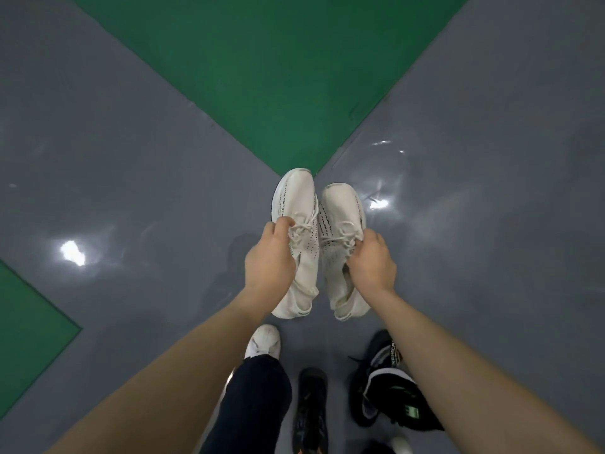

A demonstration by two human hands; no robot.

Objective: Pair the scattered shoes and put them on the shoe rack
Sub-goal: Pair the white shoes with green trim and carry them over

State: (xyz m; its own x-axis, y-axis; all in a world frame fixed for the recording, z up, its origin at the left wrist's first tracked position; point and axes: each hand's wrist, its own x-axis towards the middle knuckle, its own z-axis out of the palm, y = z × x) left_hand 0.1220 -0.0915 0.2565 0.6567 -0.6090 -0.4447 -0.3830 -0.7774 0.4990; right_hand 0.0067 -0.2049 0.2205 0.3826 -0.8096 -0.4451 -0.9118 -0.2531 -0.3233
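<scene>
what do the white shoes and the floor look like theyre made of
Left white shoe and right white shoe: soft matte knit or mesh, seemingly, with rows of small perforations and fabric laces; the heels sag limply. Floor: hard, glossy grey coating with green sections, probably epoxy or vinyl, since ceiling lights reflect sharply off it.

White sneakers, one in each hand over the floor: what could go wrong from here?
1. Both hands, left and right, grip the white sneakers only near the laces, so one might slip.
2. Black shoes lie by the person's feet: a possible trip.
3. The glossy grey floor may be slippery.
</scene>
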